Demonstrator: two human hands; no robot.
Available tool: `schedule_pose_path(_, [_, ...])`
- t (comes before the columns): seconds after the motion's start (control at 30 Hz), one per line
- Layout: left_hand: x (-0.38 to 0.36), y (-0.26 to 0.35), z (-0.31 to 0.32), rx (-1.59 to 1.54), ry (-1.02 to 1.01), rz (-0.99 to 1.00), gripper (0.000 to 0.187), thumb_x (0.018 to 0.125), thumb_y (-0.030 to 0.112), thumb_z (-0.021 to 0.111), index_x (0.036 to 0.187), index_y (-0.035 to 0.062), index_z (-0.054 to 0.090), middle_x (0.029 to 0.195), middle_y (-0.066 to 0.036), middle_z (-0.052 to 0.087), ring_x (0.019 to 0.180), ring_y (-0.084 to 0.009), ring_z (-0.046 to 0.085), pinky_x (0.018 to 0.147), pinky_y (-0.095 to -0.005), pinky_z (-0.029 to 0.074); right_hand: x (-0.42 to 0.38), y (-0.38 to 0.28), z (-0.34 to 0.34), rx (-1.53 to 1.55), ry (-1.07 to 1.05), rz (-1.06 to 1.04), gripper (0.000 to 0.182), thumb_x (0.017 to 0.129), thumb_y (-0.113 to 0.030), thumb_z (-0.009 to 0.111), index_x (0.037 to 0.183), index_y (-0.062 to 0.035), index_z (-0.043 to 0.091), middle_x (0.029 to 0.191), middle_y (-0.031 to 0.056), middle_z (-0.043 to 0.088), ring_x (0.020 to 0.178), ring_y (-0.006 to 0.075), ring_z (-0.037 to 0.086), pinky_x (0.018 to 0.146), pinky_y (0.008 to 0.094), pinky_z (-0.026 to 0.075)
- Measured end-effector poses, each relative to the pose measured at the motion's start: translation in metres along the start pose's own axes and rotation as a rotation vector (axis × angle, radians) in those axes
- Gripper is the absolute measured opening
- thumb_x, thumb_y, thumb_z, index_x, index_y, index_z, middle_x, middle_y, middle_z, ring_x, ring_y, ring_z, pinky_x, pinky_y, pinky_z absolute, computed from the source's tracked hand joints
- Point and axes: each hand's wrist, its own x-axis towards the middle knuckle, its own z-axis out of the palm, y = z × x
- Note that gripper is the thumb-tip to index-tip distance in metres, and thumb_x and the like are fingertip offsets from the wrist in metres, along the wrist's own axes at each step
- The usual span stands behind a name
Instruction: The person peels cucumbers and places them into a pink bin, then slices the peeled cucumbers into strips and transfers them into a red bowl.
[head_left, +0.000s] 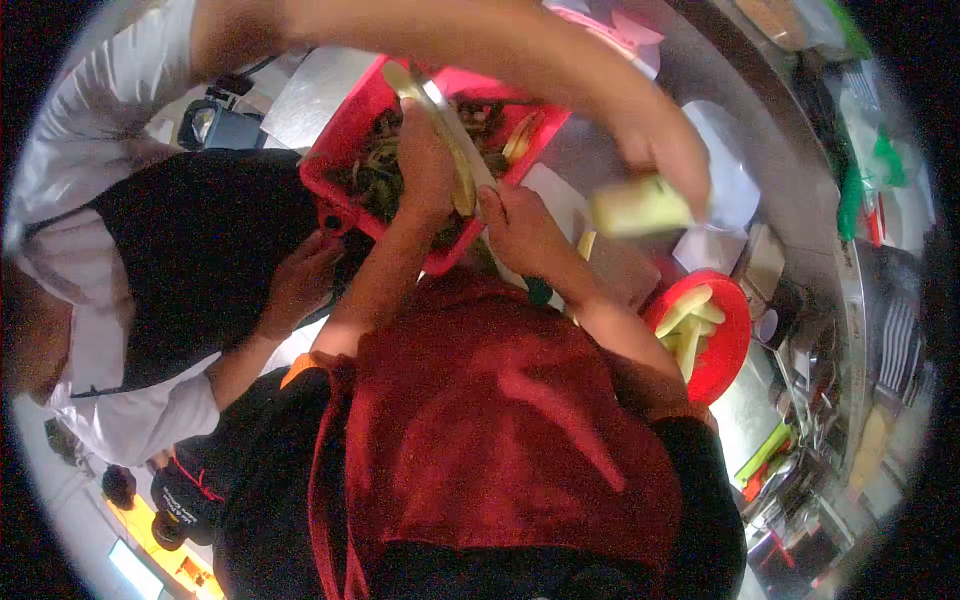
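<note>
My left hand (pixel 427 170) grips a long, pale yellow-green peeled vegetable (pixel 464 182) above a red crate (pixel 318 165). In my right hand (pixel 522 232) is a knife (pixel 462 137), its blade slanting up and left alongside the vegetable. Dark green peelings (pixel 376 180) fill the crate below, and a pale piece (pixel 523 136) lies at its right side. A co-worker's arm (pixel 480 30) reaches across from the left, and that person's blurred hand (pixel 668 165) holds a thick pale yellow piece (pixel 640 208) to the right of my knife hand.
A red bowl (pixel 728 345) with several pale peeled vegetables (pixel 690 318) stands at the right. Behind the co-worker's hand is a white container (pixel 728 160). Utensils crowd the far right. At the left, the co-worker's other hand (pixel 302 272) is near the crate.
</note>
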Motion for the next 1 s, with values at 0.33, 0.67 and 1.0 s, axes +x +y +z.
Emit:
schedule_pose_path(0.33, [0.003,0.005,-0.006,-0.028,-0.061,-0.066,0.058,0.100,0.051,0.025,0.116,0.0020,0.050,0.097,-0.012,0.057,0.088,-0.0200,0.056,0.082,-0.0364,0.046,0.003,-0.011,-0.019,0.827,-0.435,0.601,0.030,0.100,-0.035,0.040,0.089,-0.0080,0.046,0.059,0.0038,0.044,0.039,0.0145,0.037,0.037,0.0300,0.033])
schedule_pose_path(0.67, [0.036,-0.046,-0.018,-0.238,-0.139,-0.146,0.058,0.099,0.054,0.027,0.114,0.0042,0.052,0.096,-0.008,0.058,0.084,-0.0188,0.058,0.077,-0.0345,0.048,0.013,0.011,0.021,0.357,-0.218,0.337,0.030,0.100,-0.036,0.039,0.088,-0.0097,0.046,0.055,0.0009,0.039,0.035,0.0102,0.032,0.034,0.0261,0.030])
schedule_pose_path(1.0, [0.017,-0.012,-0.020,-0.025,-0.031,-0.100,0.060,0.099,0.053,0.026,0.112,0.0023,0.054,0.096,-0.009,0.058,0.086,-0.0186,0.056,0.079,-0.0344,0.046,0.016,0.006,-0.011,1.089,-0.527,0.608,0.033,0.099,-0.037,0.041,0.084,-0.0085,0.044,0.055,0.0003,0.037,0.035,0.0096,0.030,0.033,0.0254,0.029])
